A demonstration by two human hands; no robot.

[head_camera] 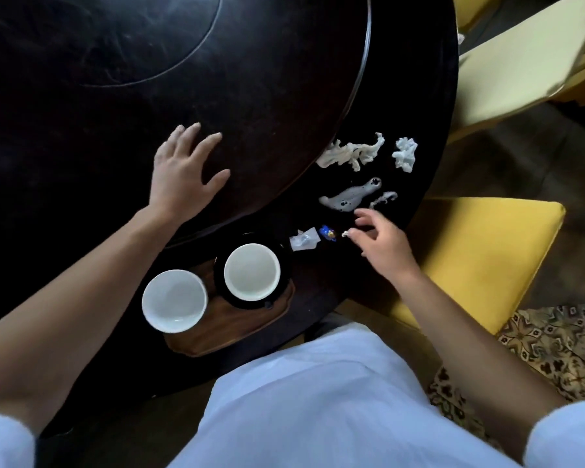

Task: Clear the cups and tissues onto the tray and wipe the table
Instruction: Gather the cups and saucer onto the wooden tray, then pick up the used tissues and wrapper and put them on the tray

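Two white cups stand on a wooden tray (237, 336) at the table's near edge: one (174, 300) at the left, the other (252, 271) on a black saucer. Crumpled tissues lie on the dark table: a long twisted one (350, 153), a balled one (404, 154) and a small one (303, 241) beside a blue wrapper (327, 232). A pale spill (348, 197) spreads between them. My left hand (186, 170) rests flat with straight fingers on the raised turntable. My right hand (382, 243) pinches a tiny white scrap (346, 234) at its fingertips.
The round dark table (368, 275) carries a large raised turntable (217, 79) with an inner ring. Yellow chairs stand at the right (480, 261) and at the far right (520, 62). A patterned carpet (554, 349) covers the floor.
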